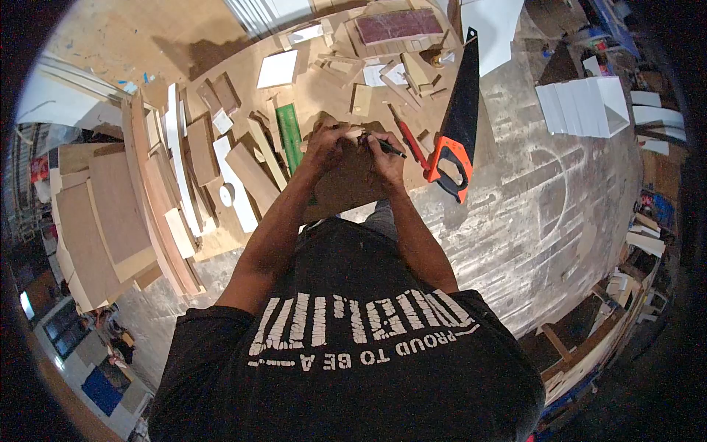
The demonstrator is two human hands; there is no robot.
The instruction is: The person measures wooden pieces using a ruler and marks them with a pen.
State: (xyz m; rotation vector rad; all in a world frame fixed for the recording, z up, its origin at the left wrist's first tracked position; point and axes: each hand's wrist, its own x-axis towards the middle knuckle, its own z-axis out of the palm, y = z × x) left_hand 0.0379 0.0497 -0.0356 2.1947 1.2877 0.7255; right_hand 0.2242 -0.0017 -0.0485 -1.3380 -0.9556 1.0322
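My right hand [385, 156] is closed around a black pen [395, 149], its fingers drawn in close to my left hand. My left hand [325, 146] pinches a small light piece of wood [355, 132] over the worktable, partly hidden by the fingers. To the right of my hands lies a red-handled tool [413, 143], beside a handsaw [462, 92] with a black blade and an orange handle. A green bar [289, 138] rests just left of my left hand.
Wood offcuts [361, 99] and strips [250, 177] cover much of the worktable [317, 62]. A dark red block [398, 26] sits at the back. Sheets of board [110, 214] lean at the left. A white box-like piece [582, 107] stands on the floor at right.
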